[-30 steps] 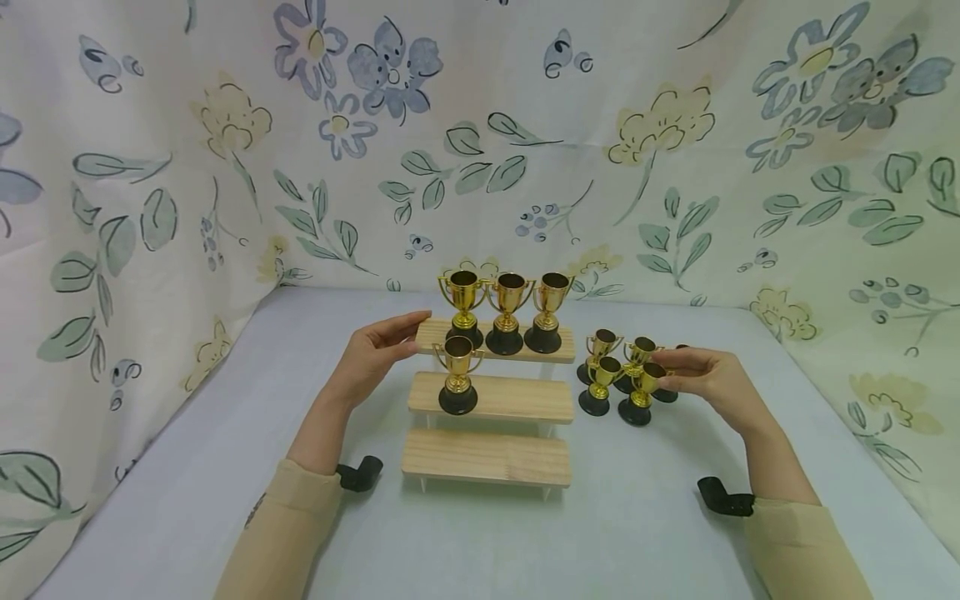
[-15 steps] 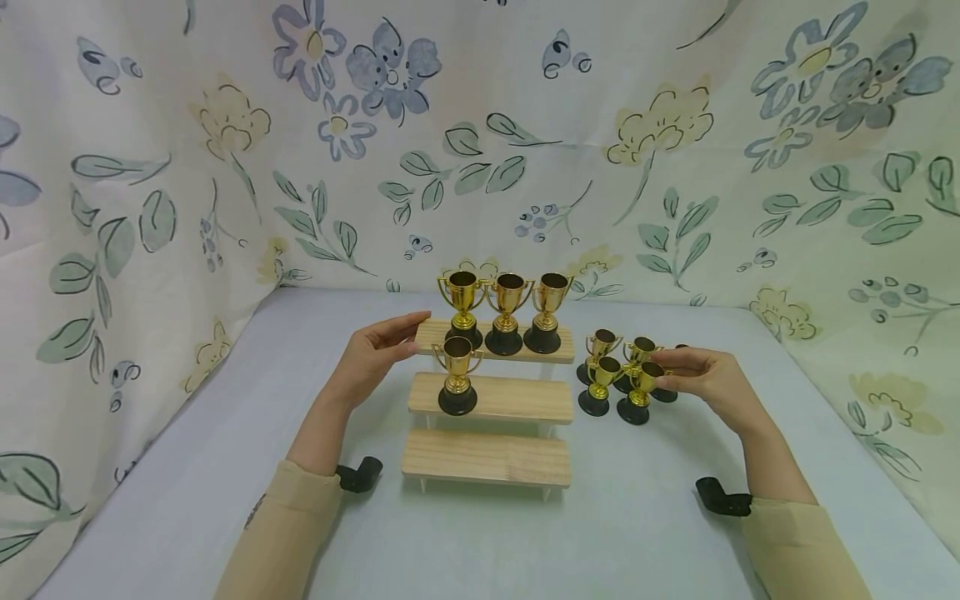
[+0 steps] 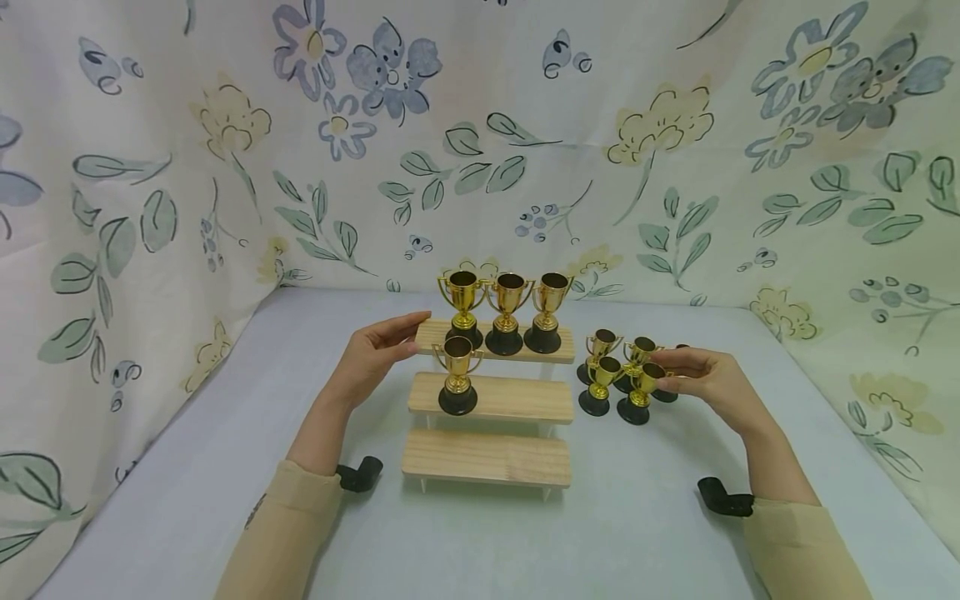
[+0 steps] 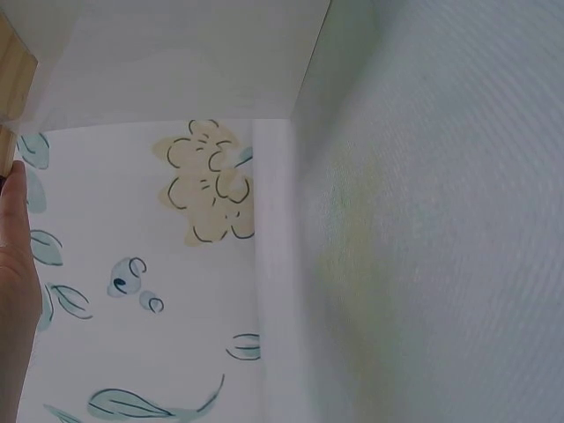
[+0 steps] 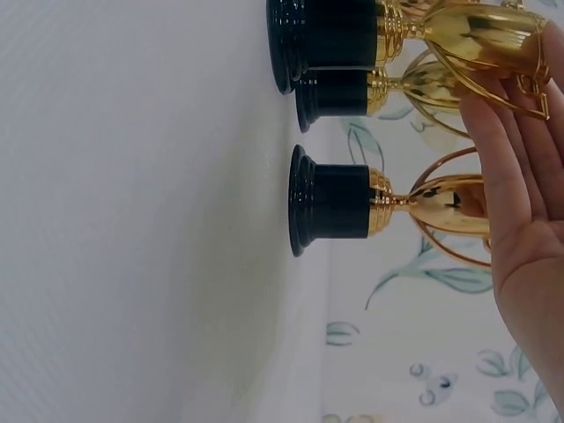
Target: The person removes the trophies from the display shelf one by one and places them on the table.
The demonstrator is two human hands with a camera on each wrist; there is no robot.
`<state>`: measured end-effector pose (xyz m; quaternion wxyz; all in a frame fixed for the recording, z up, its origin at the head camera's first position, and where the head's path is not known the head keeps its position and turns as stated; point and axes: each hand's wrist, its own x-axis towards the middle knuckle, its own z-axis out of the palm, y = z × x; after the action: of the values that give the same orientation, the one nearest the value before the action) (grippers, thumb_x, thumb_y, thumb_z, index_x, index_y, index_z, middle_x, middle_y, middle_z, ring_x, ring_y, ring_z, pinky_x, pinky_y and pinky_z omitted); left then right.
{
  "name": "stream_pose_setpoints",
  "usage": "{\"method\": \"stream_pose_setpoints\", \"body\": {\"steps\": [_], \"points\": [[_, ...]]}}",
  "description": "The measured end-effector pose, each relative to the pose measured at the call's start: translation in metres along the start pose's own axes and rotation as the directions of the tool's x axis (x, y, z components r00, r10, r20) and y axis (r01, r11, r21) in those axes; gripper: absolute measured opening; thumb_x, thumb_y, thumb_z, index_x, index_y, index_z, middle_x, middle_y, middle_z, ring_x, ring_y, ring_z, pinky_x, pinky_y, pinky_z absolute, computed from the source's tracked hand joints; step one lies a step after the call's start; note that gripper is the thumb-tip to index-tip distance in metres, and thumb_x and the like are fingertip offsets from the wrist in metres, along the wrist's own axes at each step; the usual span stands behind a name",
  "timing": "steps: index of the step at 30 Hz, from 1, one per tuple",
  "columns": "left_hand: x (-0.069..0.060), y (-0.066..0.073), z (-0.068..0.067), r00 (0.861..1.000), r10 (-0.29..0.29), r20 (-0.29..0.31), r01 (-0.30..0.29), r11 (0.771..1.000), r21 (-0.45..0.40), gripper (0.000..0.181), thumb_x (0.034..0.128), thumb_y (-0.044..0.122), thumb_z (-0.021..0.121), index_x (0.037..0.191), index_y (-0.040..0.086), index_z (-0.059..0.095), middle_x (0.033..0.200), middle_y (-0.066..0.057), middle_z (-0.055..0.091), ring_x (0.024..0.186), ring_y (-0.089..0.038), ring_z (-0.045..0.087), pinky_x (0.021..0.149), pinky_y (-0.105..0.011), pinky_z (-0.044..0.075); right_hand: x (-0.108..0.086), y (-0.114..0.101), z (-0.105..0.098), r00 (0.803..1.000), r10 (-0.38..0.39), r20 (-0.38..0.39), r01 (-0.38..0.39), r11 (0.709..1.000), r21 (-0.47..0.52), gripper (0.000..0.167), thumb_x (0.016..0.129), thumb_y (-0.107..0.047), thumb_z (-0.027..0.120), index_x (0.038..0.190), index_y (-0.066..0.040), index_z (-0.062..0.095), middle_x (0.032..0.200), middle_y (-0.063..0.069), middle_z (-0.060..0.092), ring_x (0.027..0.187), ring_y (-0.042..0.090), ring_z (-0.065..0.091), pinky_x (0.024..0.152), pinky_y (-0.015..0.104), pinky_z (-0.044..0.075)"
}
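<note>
A three-tier wooden stand (image 3: 491, 454) bears three gold trophies (image 3: 507, 302) on its top tier and one trophy (image 3: 458, 377) at the left of the middle tier. The left hand (image 3: 365, 360) grips the top tier's left end, thumb in front and fingers behind; in the left wrist view its fingers (image 4: 15, 216) lie at the wood's edge. Right of the stand, the right hand (image 3: 708, 382) pinches the cup of the front-right trophy (image 3: 637, 398) in an upright cluster. The right wrist view shows that trophy (image 5: 485, 40) beside the fingers (image 5: 502, 159), another trophy (image 5: 344, 201) nearby.
Several trophies (image 3: 597, 390) stand close together on the pale tabletop (image 3: 480, 550), one partly hidden behind the right hand. A floral cloth (image 3: 480, 225) hangs behind and along the sides. A black device (image 3: 363, 473) sits at the left wrist, another (image 3: 723, 497) at the right.
</note>
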<state>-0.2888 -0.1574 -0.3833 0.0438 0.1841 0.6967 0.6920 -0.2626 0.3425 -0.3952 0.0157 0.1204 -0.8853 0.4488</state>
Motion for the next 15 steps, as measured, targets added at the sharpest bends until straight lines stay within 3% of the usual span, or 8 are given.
{"method": "stream_pose_setpoints", "body": {"steps": [15], "points": [[-0.0002, 0.0007, 0.0001, 1.0, -0.004, 0.003, 0.004, 1.0, 0.007, 0.055, 0.0931, 0.011, 0.068, 0.144, 0.004, 0.049, 0.154, -0.009, 0.046, 0.136, -0.004, 0.049, 0.109, -0.014, 0.044, -0.0002, 0.0002, -0.0008, 0.998, -0.065, -0.009, 0.065, 0.998, 0.011, 0.039, 0.09, -0.019, 0.073, 0.125, -0.002, 0.065, 0.112, -0.026, 0.067, 0.1, -0.009, 0.066, 0.083, 0.012, 0.054]]}}
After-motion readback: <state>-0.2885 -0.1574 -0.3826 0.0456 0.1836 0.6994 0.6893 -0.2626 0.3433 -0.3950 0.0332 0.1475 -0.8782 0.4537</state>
